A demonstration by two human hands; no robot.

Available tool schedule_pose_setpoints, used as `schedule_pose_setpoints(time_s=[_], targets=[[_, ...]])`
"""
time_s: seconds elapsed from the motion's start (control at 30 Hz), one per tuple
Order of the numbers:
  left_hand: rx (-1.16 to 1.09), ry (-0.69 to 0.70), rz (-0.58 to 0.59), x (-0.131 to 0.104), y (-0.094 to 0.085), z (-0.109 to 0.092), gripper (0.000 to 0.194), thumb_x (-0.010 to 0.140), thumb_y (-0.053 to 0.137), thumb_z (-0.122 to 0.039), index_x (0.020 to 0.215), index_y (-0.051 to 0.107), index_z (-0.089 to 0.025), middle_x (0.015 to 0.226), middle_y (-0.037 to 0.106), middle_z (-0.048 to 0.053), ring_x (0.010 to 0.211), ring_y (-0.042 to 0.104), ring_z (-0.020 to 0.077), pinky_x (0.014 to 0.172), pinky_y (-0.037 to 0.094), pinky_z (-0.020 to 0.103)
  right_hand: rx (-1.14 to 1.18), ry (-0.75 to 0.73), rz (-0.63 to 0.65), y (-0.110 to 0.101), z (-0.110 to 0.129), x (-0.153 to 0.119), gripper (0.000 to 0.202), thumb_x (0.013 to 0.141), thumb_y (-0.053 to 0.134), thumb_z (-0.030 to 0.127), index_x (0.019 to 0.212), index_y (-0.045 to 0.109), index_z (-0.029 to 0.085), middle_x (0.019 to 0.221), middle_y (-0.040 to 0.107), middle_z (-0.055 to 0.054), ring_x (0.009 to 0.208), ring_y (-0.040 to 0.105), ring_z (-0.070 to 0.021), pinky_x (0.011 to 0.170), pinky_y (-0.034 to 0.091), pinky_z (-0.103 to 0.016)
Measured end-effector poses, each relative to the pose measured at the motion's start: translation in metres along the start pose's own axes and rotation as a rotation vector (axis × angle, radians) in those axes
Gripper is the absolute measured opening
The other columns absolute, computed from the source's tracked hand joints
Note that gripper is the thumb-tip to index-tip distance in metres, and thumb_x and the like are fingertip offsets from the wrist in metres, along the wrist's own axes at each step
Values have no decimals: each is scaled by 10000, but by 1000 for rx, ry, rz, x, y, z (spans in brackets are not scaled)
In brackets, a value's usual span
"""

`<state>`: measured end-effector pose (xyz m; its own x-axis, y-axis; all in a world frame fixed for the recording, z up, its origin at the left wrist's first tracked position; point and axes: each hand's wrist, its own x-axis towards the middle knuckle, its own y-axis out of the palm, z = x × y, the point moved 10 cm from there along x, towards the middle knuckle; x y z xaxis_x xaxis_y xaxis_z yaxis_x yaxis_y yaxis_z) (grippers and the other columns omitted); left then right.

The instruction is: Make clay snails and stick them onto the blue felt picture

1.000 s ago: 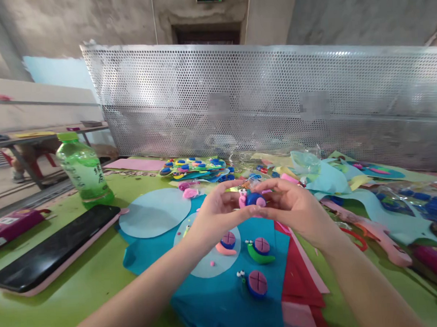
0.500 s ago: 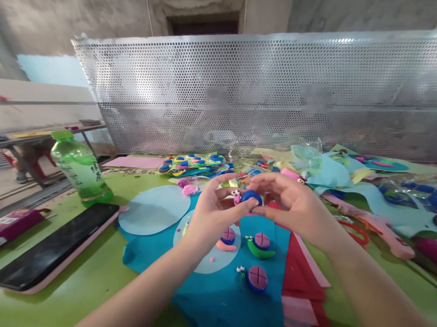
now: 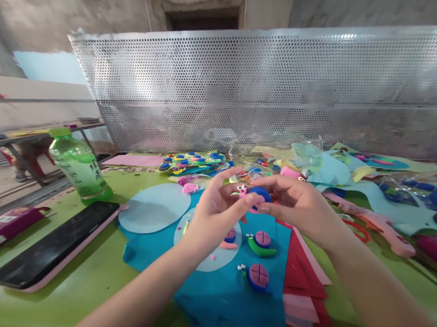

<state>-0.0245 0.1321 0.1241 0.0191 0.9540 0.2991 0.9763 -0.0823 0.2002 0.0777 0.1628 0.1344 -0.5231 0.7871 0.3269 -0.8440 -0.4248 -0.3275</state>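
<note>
A small clay snail [image 3: 260, 194], with a blue shell, a pink body and white eyes, is held between my left hand [image 3: 221, 207] and my right hand [image 3: 292, 198]. Thumbs and fingers of both hands pinch it from either side. Below them, a green snail [image 3: 262, 243] and a snail with a blue and purple shell [image 3: 258, 277] lie on blue sheets [image 3: 212, 302]. Another snail with an orange body [image 3: 228, 240] rests on a light blue paper circle [image 3: 209, 260], partly behind my left hand.
On the left are a green bottle [image 3: 80, 167], a black phone [image 3: 56, 245] and a second light blue circle [image 3: 154, 208]. Finished clay pieces [image 3: 192, 161] are stacked at the back. Pink-handled scissors [image 3: 389, 234] lie right. A perforated metal panel [image 3: 258, 82] stands behind.
The held snail has shifted slightly right and turned, so more of its eyes and pink underside shows. My right hand has moved a little to the right with it.
</note>
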Motion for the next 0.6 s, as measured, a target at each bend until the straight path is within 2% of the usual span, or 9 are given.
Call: schedule_pose_setpoints(time_s=[0.13, 0.23, 0.4, 0.6], targets=[[-53, 30, 12, -2, 0, -3, 447, 791, 577, -384, 1189, 471, -210, 810, 568, 19, 648, 520, 123, 560, 458, 246, 68, 4, 15, 0, -1, 1, 338, 703, 683, 319, 1026, 629, 234, 1009, 657, -51, 914, 608, -206, 743, 495, -338], [-57, 43, 25, -3, -1, -3, 431, 819, 525, -431, 1190, 482, -215, 863, 565, 38, 705, 522, 142, 585, 463, 258, 110, 5, 3, 0, -3, 2, 337, 716, 673, 289, 1047, 629, 243, 1012, 662, -45, 930, 604, -197, 748, 495, -329], [-48, 49, 44, -5, 2, -5, 425, 828, 537, -362, 1213, 444, -209, 834, 564, 28, 645, 521, 121, 545, 458, 242, 93, 11, -39, -3, -5, 3, 334, 667, 714, 297, 994, 664, 248, 938, 686, -32, 874, 624, -201, 747, 502, -344], [-33, 28, 3, -1, 1, -4, 547, 746, 640, -254, 1229, 396, -169, 800, 586, 28, 581, 519, 105, 462, 446, 209, 56, 36, -62, -5, -6, 3, 345, 638, 735, 294, 976, 682, 245, 890, 704, -26, 866, 635, -211, 742, 514, -342]])
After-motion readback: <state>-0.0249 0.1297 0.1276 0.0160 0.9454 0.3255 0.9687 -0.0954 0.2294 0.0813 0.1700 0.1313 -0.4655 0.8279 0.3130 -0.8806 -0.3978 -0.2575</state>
